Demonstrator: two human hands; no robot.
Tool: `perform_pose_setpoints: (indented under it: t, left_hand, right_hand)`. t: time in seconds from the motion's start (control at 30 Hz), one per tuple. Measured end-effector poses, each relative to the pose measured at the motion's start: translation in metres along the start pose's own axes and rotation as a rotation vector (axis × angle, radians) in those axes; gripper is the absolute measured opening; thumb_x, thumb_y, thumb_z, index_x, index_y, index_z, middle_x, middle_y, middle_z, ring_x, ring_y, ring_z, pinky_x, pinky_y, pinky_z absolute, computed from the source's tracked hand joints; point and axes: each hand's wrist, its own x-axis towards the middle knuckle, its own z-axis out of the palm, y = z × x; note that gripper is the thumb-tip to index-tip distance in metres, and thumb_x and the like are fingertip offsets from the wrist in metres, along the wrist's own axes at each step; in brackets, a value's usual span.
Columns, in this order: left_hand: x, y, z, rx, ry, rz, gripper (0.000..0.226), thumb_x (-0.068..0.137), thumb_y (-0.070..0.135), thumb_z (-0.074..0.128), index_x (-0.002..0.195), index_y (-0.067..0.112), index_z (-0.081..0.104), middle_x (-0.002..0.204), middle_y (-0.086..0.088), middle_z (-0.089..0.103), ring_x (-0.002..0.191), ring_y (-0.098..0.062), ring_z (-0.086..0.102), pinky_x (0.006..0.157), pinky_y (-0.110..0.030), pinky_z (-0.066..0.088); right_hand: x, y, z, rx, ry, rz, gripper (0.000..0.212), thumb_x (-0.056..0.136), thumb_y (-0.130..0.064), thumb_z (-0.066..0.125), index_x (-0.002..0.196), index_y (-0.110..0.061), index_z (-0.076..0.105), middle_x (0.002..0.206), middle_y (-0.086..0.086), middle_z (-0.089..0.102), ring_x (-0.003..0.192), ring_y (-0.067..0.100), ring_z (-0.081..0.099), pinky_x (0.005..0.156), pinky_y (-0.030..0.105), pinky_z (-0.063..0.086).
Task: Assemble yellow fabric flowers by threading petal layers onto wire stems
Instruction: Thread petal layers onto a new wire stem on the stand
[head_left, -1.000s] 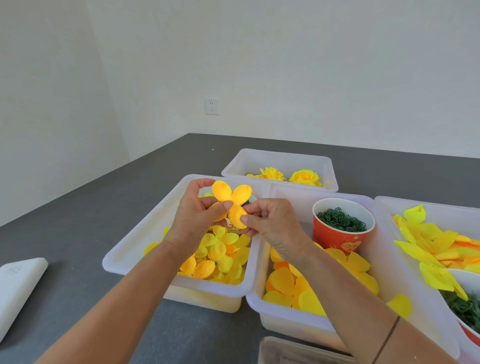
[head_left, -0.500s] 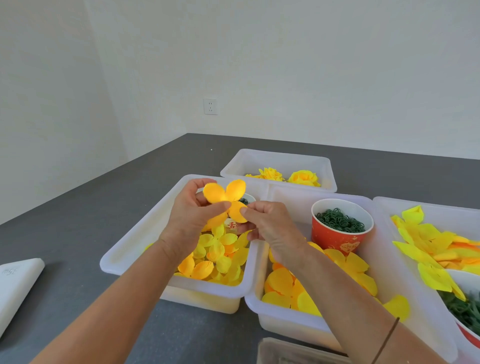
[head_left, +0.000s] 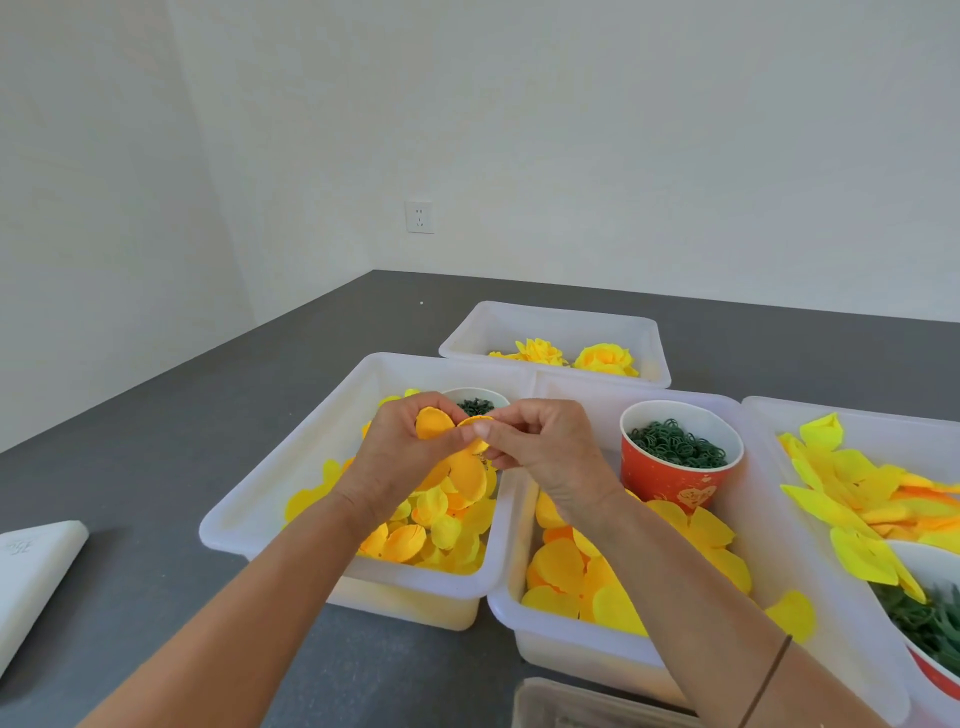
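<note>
Both hands meet over the left white tub (head_left: 291, 499) of small yellow petals. My left hand (head_left: 410, 457) cups a yellow-orange petal layer (head_left: 434, 423), its lobes folded up against the palm. My right hand (head_left: 540, 447) pinches the same layer at its centre with thumb and forefinger. Any wire stem is hidden by the fingers. Two finished yellow flowers (head_left: 571, 356) lie in the far tub (head_left: 556, 319).
A red paper cup (head_left: 675, 473) of green rings stands in the middle tub (head_left: 530, 608) with larger petals. A small cup (head_left: 475, 402) of green pieces sits behind my hands. The right tub (head_left: 852, 415) holds pointed yellow petals. A white pad (head_left: 31, 577) lies at the left.
The petal layer was spread flat with its lobes upright; now it is folded in my left palm and held lower. The view has tilted up slightly.
</note>
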Motion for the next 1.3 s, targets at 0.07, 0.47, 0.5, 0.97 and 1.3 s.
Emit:
perform_pose_setpoints:
  t: [0.07,0.47,0.5,0.97,1.3]
  left_hand:
    - [0.001,0.001,-0.001,-0.025,0.015,-0.023,0.010,0.081,0.014,0.071,0.074,0.010,0.064,0.054,0.006,0.050,0.047,-0.006,0.040,0.047,-0.018,0.035]
    - [0.007,0.004,-0.007,-0.542,-0.076,-0.255,0.008,0.072,0.017,0.064,0.067,0.011,0.066,0.063,-0.008,0.066,0.055,-0.020,0.063,0.050,-0.027,0.051]
    - [0.006,0.002,-0.006,-0.498,-0.031,-0.209,0.008,0.072,0.018,0.065,0.066,0.014,0.066,0.065,-0.006,0.066,0.057,-0.019,0.063,0.052,-0.027,0.052]
    - [-0.001,-0.004,0.006,0.196,-0.008,0.197,0.010,0.082,0.003,0.067,0.076,-0.004,0.065,0.065,-0.020,0.058,0.061,-0.012,0.047,0.060,-0.034,0.043]
    - [-0.002,-0.003,0.000,0.032,-0.066,0.075,0.028,0.089,0.006,0.059,0.061,0.005,0.059,0.049,0.005,0.040,0.047,-0.008,0.035,0.047,-0.017,0.033]
  right_hand:
    - [0.000,0.001,0.001,-0.018,0.019,0.022,0.012,0.082,-0.014,0.071,0.071,-0.011,0.070,0.054,0.000,0.064,0.052,0.010,0.061,0.053,0.020,0.052]
    - [0.000,-0.001,0.004,0.277,-0.157,0.053,0.020,0.088,-0.014,0.061,0.071,-0.009,0.069,0.060,0.000,0.068,0.052,0.008,0.061,0.052,0.017,0.049]
    - [0.001,0.000,0.004,0.266,-0.134,0.060,0.017,0.088,-0.014,0.061,0.075,-0.009,0.070,0.064,0.002,0.069,0.055,0.009,0.063,0.054,0.018,0.051]
    - [-0.005,0.002,0.008,-0.537,0.224,-0.309,0.015,0.081,-0.010,0.069,0.073,0.001,0.065,0.063,0.005,0.058,0.062,0.022,0.051,0.061,0.028,0.038]
    - [-0.002,0.001,0.004,-0.304,0.036,-0.107,0.013,0.084,-0.007,0.066,0.078,0.004,0.068,0.058,0.007,0.056,0.056,0.012,0.044,0.055,0.027,0.039]
